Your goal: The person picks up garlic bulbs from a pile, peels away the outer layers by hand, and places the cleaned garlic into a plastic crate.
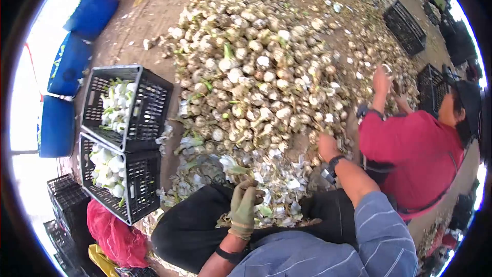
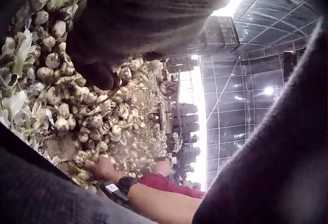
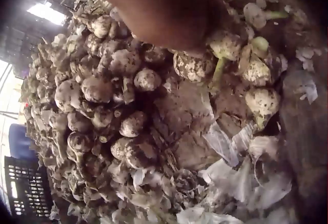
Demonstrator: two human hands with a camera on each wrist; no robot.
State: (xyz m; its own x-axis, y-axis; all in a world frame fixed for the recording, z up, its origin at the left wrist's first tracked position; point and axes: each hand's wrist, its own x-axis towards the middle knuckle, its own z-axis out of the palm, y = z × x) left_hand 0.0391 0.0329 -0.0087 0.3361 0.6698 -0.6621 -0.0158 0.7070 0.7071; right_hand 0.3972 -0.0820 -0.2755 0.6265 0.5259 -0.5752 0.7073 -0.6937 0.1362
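Observation:
A large heap of soil-covered garlic bulbs [image 1: 256, 77] spreads over the ground in front of the person. The bare right hand [image 1: 328, 147] reaches down to the heap's near right edge. In the left wrist view its curled fingers are at a garlic bulb [image 2: 82, 158]; in the right wrist view the hand [image 3: 164, 14] hides part of the bulbs beneath it. The left hand [image 1: 243, 208], in a pale dirty glove, is above the lap with its fingers bent. Its fingertips look dark, and I cannot tell whether they hold something. Loose garlic skins [image 1: 277, 187] lie between the legs.
Two black crates [image 1: 148, 108] of cleaned white garlic stand on the left, with blue barrels [image 1: 56, 126] behind. A pink mesh bag [image 1: 115, 233] lies at lower left. Another person in a red shirt [image 1: 415, 159] works close on the right, near more black crates [image 1: 405, 28].

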